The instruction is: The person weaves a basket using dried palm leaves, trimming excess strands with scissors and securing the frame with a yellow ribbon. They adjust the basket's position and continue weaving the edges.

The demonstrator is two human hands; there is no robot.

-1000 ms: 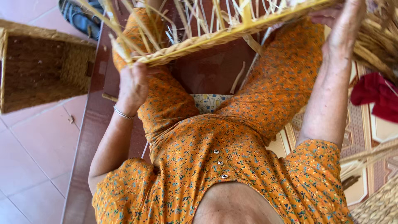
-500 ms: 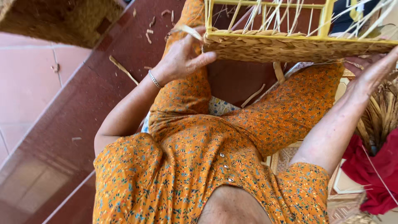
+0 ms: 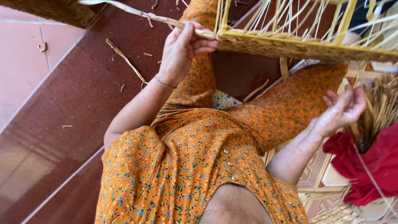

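- Nearest the camera, at the bottom of the frame, is the person's orange flowered dress (image 3: 182,166), with the knees spread on the dark red floor (image 3: 78,95).
- At the right edge, the right hand (image 3: 342,110) now hangs free, fingers loosely curled and open, holding nothing. Half a second ago it was up against the basket's right end; it has dropped beside the bundle of dried straw strips (image 3: 379,110) wrapped in red cloth (image 3: 373,166).
- In the upper middle, the left hand (image 3: 182,49), with a bracelet at the wrist, has its fingers closed on a long flat straw strand (image 3: 137,13) at the corner of the half-woven basket (image 3: 290,43).
- The basket, its yellow frame showing, fills the upper right; the weaving seems paused on one hand's grip.
- Straw scraps (image 3: 124,58) lie on the floor at upper left.
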